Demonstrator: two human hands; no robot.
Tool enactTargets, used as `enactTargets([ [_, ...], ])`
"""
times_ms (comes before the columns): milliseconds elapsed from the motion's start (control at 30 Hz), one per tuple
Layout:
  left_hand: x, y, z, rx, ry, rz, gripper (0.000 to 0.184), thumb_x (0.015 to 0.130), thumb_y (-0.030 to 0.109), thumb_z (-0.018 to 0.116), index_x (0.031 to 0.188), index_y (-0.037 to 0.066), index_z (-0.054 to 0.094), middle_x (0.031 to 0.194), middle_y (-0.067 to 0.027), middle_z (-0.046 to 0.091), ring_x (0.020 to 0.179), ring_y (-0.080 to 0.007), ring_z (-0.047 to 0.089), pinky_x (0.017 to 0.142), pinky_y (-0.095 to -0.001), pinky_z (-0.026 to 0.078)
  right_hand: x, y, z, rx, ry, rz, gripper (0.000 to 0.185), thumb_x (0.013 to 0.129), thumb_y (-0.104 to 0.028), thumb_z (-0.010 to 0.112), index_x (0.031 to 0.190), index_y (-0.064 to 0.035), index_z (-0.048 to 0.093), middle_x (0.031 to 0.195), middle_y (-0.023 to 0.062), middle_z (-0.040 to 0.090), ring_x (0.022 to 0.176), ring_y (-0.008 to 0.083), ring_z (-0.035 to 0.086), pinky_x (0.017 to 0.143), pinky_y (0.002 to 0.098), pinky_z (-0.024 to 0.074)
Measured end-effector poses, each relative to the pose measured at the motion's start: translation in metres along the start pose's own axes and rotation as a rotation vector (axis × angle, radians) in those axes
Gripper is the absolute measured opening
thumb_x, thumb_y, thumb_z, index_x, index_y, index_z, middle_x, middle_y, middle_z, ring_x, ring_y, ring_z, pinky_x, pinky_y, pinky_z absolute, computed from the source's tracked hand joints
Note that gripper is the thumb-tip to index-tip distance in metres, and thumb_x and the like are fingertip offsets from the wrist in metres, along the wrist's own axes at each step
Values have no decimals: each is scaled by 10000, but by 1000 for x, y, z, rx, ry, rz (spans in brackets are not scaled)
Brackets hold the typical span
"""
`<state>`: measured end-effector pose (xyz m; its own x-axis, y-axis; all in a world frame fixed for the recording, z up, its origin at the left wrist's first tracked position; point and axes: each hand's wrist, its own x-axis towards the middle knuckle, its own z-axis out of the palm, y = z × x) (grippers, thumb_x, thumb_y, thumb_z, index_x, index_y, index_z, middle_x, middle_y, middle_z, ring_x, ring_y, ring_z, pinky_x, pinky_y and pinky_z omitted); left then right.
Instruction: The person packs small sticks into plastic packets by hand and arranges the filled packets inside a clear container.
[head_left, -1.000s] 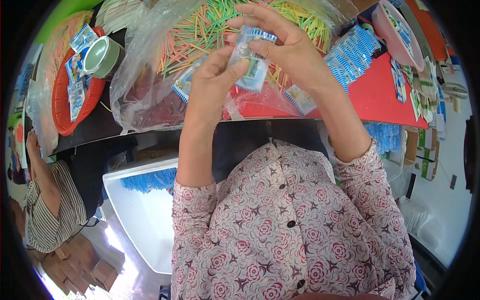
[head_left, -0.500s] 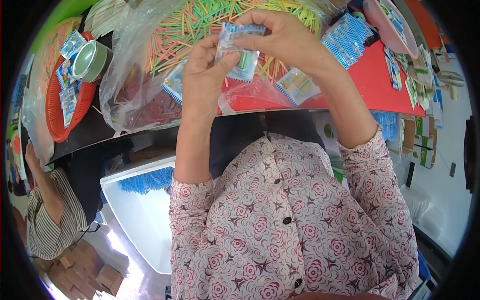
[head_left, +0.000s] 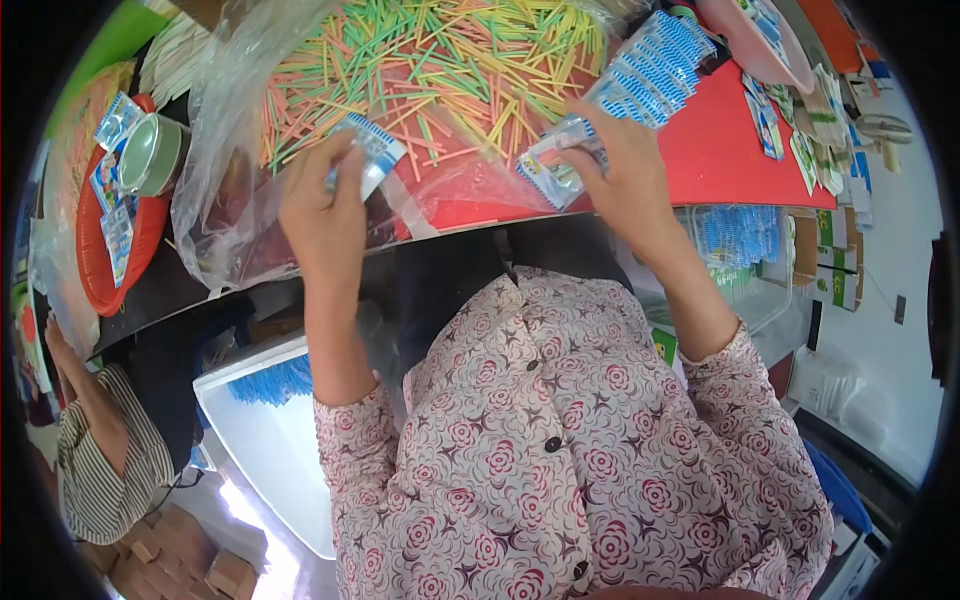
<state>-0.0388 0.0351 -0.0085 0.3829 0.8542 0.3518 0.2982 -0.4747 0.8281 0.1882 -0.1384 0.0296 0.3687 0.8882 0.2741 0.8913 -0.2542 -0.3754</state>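
My left hand [head_left: 325, 205] is curled at the near edge of the straw pile, its fingers closed on a small clear and blue-white packet [head_left: 380, 160]. My right hand [head_left: 630, 175] hovers at another clear packet [head_left: 550, 180] with blue edges and coloured sticks inside. Its thumb and index finger are apart, and part of that packet is hidden behind the hand. Beyond both hands lie many short pink, green and yellow straw pieces [head_left: 430, 75] on clear plastic sheeting [head_left: 215, 170].
A row of blue-edged packets [head_left: 650, 75] lies right of the straws on the red tabletop [head_left: 715, 150]. At left a red basket [head_left: 95, 260] holds packets and a green-grey tub [head_left: 150, 160]. A white bin [head_left: 270, 450] stands below the table; a person in stripes [head_left: 115, 450] sits at left.
My hands have moved apart from the packet they held together. The left went left to a packet by the straws, the right went right and down to a packet there.
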Motion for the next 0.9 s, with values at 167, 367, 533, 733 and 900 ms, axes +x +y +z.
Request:
enactTargets([
  [167, 6, -20, -17, 493, 34, 230, 266, 787, 174, 688, 1032, 71, 663, 1034, -102, 615, 982, -298, 557, 887, -401, 406, 2, 2, -2, -222, 72, -190, 411, 735, -51, 655, 1133, -141, 606, 1123, 56, 612, 1150, 291, 499, 1034, 459, 281],
  [367, 5, -29, -16, 583, -20, 123, 308, 768, 239, 704, 1034, 89, 668, 1080, -82, 593, 1075, -306, 503, 950, -445, 344, -7, 11, 3, -77, -54, -405, 396, 681, 0, 650, 1039, -170, 649, 1224, 7, 586, 1246, 292, 439, 1059, 552, 187],
  [533, 9, -27, -15, 533, 12, 82, 294, 754, 237, 711, 1008, 96, 670, 1041, -71, 599, 1047, -304, 513, 936, -450, 343, -1, 27, -3, -81, -131, -464, 327, 696, 11, 634, 977, -155, 662, 1249, -2, 580, 1272, 285, 423, 1079, 537, 163],
  [733, 11, -33, -10, 551, 18, 109, 161, 740, 213, 710, 865, 123, 663, 983, -35, 603, 996, -288, 526, 893, -468, 338, 16, 6, -16, -116, -189, -444, 219, 779, -43, 607, 969, -134, 665, 1218, 19, 597, 1263, 266, 434, 1080, 552, 153],
  [900, 13, -38, -6, 513, 55, 114, 84, 754, 185, 694, 800, 134, 645, 984, -20, 605, 990, -284, 532, 875, -474, 338, 43, -26, 4, 43, -123, -481, 150, 834, -91, 587, 960, -103, 668, 1128, 44, 637, 1159, 274, 526, 1043, 476, 296],
])
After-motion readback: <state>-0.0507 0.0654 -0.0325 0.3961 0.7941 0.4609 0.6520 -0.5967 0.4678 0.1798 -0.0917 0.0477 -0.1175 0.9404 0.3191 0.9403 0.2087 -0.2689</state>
